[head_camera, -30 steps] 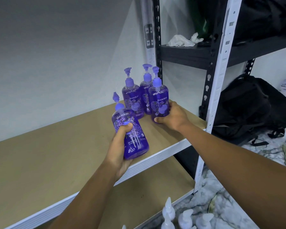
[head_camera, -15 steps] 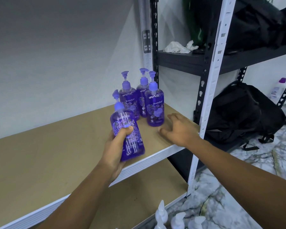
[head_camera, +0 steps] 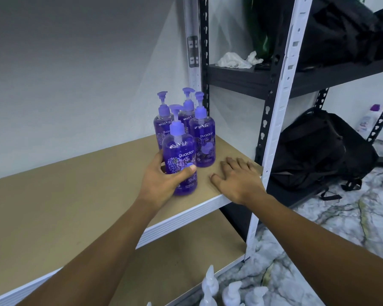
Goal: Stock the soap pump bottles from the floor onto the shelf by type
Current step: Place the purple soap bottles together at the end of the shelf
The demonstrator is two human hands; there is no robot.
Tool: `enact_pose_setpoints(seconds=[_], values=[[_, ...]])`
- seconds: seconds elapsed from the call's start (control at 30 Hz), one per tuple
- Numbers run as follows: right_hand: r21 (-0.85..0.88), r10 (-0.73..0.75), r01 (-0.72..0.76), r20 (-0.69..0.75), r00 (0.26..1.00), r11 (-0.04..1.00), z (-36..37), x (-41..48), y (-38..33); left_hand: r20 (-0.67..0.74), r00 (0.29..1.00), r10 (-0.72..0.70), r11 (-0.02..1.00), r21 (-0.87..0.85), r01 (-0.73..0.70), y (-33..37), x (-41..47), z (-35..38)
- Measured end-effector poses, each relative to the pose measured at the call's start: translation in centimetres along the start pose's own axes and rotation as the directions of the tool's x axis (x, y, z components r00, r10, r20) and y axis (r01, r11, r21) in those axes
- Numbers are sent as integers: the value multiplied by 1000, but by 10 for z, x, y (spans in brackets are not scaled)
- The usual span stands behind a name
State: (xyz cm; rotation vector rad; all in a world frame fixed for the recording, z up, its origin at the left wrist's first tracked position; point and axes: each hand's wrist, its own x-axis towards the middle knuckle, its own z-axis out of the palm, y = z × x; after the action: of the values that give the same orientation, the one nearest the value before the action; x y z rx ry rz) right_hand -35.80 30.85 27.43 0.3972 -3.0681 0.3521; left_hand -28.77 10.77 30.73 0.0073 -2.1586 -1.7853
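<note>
My left hand (head_camera: 164,180) grips a purple soap pump bottle (head_camera: 180,151), which stands upright on the brown shelf board (head_camera: 75,195) near its front edge. Right behind it, three more purple pump bottles (head_camera: 202,140) stand clustered in the shelf's back right corner. My right hand (head_camera: 238,180) lies flat on the board to the right of the bottles, fingers spread, holding nothing. Several white pump tops (head_camera: 230,292) of bottles on the floor show at the bottom edge.
A white upright post (head_camera: 274,140) borders the shelf on the right. Beyond it stands a black rack (head_camera: 241,78) with a crumpled white cloth (head_camera: 234,60) and dark bags. A black backpack (head_camera: 314,151) sits on the marble floor. A lower shelf board (head_camera: 175,261) lies below.
My left hand carried the tilted purple bottle forward and stood it upright on the shelf in front of the other three. My right hand let go of a bottle and came to rest flat on the board.
</note>
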Motion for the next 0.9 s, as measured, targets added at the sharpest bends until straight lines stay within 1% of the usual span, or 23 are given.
enact_pose_setpoints(seconds=[0.1,0.17,0.23,0.3,0.37,0.9], values=[[-6,3,-3,-2,1000,1000,1,1,0,10,1000,21,1000,11,-21,-5,-2,-2],[-8,5,-5,-3,1000,1000,1,1,0,28,1000,3,998,60,-5,-6,-3,-5],[-5,10,-10,-6,1000,1000,1,1,0,36,999,-27,986,162,21,-7,-8,-7],[-1,13,-13,-7,1000,1000,1,0,0,12,999,-33,958,284,28,-10,-13,-9],[4,13,-13,-10,1000,1000,2,1,0,-20,999,-31,931,363,36,-14,-15,-11],[22,18,-18,-30,999,1000,2,0,-1,-149,988,-40,886,451,104,-21,39,6]])
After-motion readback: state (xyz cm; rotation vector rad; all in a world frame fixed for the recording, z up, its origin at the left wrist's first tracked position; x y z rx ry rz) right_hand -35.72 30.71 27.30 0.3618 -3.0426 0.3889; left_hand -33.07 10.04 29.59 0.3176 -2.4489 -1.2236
